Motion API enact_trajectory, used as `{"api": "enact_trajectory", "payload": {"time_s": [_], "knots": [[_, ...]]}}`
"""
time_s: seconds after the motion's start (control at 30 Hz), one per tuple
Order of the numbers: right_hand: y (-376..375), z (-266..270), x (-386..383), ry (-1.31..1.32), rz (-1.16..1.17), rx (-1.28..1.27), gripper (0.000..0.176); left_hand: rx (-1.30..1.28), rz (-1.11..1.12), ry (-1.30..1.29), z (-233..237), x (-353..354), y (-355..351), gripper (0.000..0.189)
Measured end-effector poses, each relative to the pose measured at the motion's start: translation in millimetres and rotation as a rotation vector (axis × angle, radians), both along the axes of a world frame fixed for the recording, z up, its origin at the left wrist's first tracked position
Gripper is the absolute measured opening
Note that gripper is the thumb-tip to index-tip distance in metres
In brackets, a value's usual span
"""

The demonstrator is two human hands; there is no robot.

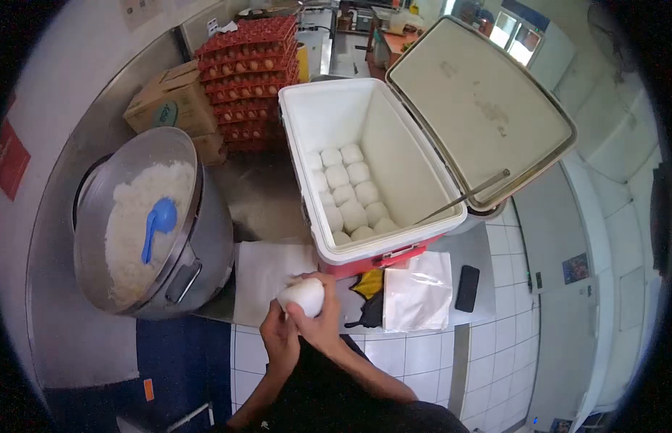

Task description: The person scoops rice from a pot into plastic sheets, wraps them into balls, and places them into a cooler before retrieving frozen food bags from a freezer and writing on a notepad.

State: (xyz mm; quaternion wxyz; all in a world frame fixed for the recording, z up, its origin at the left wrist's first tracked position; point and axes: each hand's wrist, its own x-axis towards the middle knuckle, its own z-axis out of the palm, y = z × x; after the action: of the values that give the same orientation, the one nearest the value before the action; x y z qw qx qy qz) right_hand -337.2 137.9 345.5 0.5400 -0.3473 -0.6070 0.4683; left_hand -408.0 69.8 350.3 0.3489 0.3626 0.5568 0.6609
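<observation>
Both my hands are around one white rounded bundle (305, 296) in front of the cooler. My left hand (279, 339) grips its lower left side, and my right hand (321, 317) wraps its right side with the thumb across the front. Beneath and behind them lies a whitish sheet (260, 278) on the metal table. The open cooler (325, 242) holds several similar white bundles (354, 213) in rows on its bottom. At the left, a large metal pot (213, 252) contains white rice (130, 224) with a blue scoop (159, 220) lying on it.
Red egg trays (245, 79) are stacked beside cardboard boxes (166, 94) at the back. The cooler's lid (487, 108) stands open to the right. Nearer me are a yellow and black cloth (368, 285), clear plastic sheets (419, 292) and a black phone (467, 289).
</observation>
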Motion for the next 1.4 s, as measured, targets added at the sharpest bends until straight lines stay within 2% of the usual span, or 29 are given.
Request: {"api": "enact_trajectory", "payload": {"time_s": [0.03,0.1,0.13,0.2,0.27,0.33,0.4,0.43,0.47,0.5,0.53,0.57,0.6,0.63,0.67,0.77,0.83,0.97,1.03,1.17,1.23,1.27,1.33,1.37,1.4], "knots": [[-1.4,14.4,1.0,-0.009,-0.010,-0.014,0.051,-0.014,-0.010,-0.009,13.4,-7.8,-4.2,0.034],[15.0,47.9,9.0,-0.039,0.059,-0.038,0.054,0.003,-0.159,0.542,37.1,-27.8,1.0,0.040],[26.1,61.4,12.1,-0.083,0.104,-0.019,0.050,0.013,-0.159,0.520,57.3,-38.7,5.3,0.040],[48.3,88.7,20.3,-0.243,0.132,-0.019,0.047,0.013,-0.305,0.841,102.5,-71.7,7.7,0.047],[84.5,92.0,23.4,-0.146,-0.039,-0.029,0.049,-0.068,-0.344,0.819,129.0,-121.5,6.2,0.047],[158.0,127.1,20.1,-0.383,-0.075,0.037,0.042,-0.052,-0.365,1.117,155.7,-187.5,2.6,0.043],[232.7,130.2,10.0,-0.609,0.019,-0.286,0.057,-0.155,-0.406,1.217,178.0,-250.1,4.7,0.039],[279.6,96.2,15.4,-0.739,-0.049,-0.331,0.057,-0.223,-0.386,1.239,179.5,-280.3,11.7,0.035],[328.6,39.9,25.9,-0.863,-0.100,-0.366,0.058,-0.306,-0.350,1.264,181.0,-310.8,21.1,0.032],[370.9,-18.7,46.3,-1.101,-0.225,-0.279,0.071,-0.382,-0.337,1.360,174.8,-344.0,31.5,0.030],[384.2,-28.2,57.8,-1.147,0.026,-0.417,0.086,-0.488,-0.315,1.449,160.8,-376.3,39.2,0.029],[416.3,-82.8,85.3,-1.454,-0.018,-0.348,0.087,-0.585,-0.299,1.457,142.3,-407.8,43.8,0.028],[446.9,-135.1,111.5,-1.760,-0.053,-0.281,0.087,-0.574,-0.373,1.539,122.3,-439.4,49.2,0.030],[476.3,-207.9,157.0,-1.765,0.097,-0.142,0.069,-0.729,-0.341,1.408,102.5,-458.7,55.0,0.030],[462.0,-202.1,158.7,-1.762,0.135,-0.216,0.067,-0.702,-0.395,1.415,81.6,-477.0,58.0,0.035],[423.0,-157.5,123.3,-1.674,0.117,-0.331,0.061,-0.728,-0.380,1.394,46.8,-489.4,63.4,0.039],[419.0,-140.4,114.5,-1.647,0.113,-0.338,0.057,-0.501,-0.450,1.338,39.9,-479.7,73.3,0.047],[414.3,-103.4,95.6,-1.591,0.131,-0.300,0.050,-0.638,-0.517,1.080,53.2,-453.2,91.6,0.050],[418.8,-87.1,89.5,-1.563,0.149,-0.283,0.046,-0.589,-0.550,1.329,39.7,-460.6,92.6,0.043],[429.3,-50.1,65.5,-1.465,0.168,-0.254,0.039,-0.489,-0.519,1.289,59.3,-480.4,87.3,0.034],[432.4,-22.7,47.6,-1.378,0.173,-0.186,0.035,-0.369,-0.310,1.303,73.1,-494.6,73.3,0.030],[431.1,-6.7,41.6,-1.316,0.172,-0.114,0.033,-0.379,-0.324,1.329,78.0,-501.0,73.2,0.030],[415.4,18.8,31.0,-1.177,0.141,0.121,0.028,-0.756,-0.339,1.100,68.4,-506.8,70.9,0.029],[407.8,35.2,20.2,-1.166,0.151,0.101,0.028,-0.776,-0.350,1.108,45.4,-506.1,68.7,0.029],[399.9,51.7,9.9,-1.284,0.118,0.050,0.028,-0.709,-0.346,0.985,12.7,-503.0,64.4,0.025]]}}
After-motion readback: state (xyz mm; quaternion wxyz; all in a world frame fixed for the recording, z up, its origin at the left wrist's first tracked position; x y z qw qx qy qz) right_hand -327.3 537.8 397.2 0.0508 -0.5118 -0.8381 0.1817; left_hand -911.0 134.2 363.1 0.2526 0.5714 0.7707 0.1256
